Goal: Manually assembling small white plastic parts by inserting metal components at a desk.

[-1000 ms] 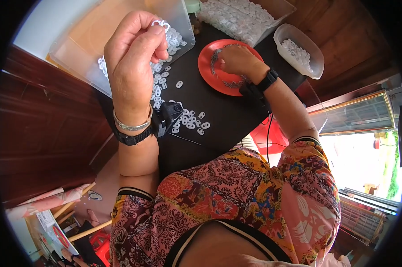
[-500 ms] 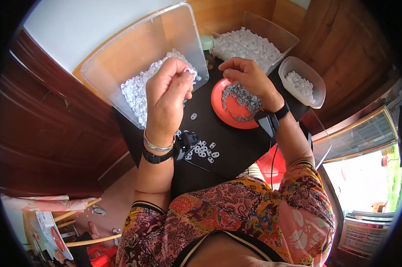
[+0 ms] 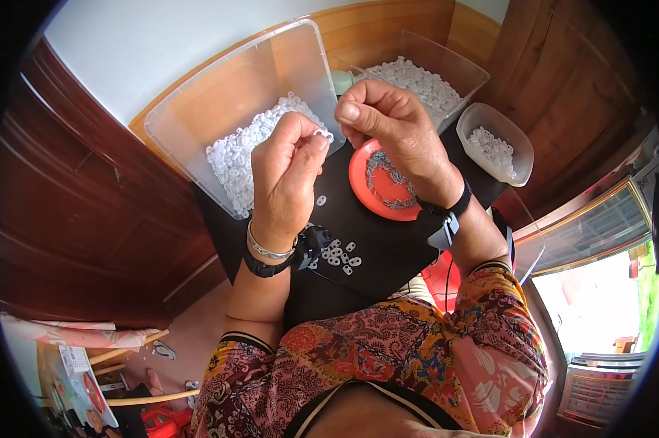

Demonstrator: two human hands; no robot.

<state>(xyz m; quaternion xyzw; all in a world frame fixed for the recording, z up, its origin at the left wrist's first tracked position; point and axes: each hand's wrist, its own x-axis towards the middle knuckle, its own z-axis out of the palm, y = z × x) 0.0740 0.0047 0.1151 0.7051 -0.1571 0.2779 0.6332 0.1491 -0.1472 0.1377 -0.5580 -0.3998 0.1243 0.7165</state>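
Between the thumb and forefinger of my left hand (image 3: 284, 182) is a small white plastic clip (image 3: 325, 135), mostly covered by the fingers. My right hand (image 3: 402, 139) is close beside it on the right, thumb pressed to forefinger in a pinch. Whatever that pinch holds is too small to make out. Below the right hand, a round red plate (image 3: 360, 191) bears a ring of small grey metal pieces (image 3: 386, 193), partly hidden by the hand. Several loose white two-holed pieces (image 3: 335, 255) lie on the black tabletop (image 3: 380, 248) near my left wrist.
A large clear bin (image 3: 170, 150) of white pieces stands tilted at the left. Another clear bin (image 3: 472, 86) of them is at the back, with a smaller white tub (image 3: 523, 157) at the right. A wooden wall and dark red panels (image 3: 89, 212) close in the table.
My right hand has come from over the red plate leftward to the left hand, its fingers closing into a pinch. The left hand keeps its hold on the white clip.
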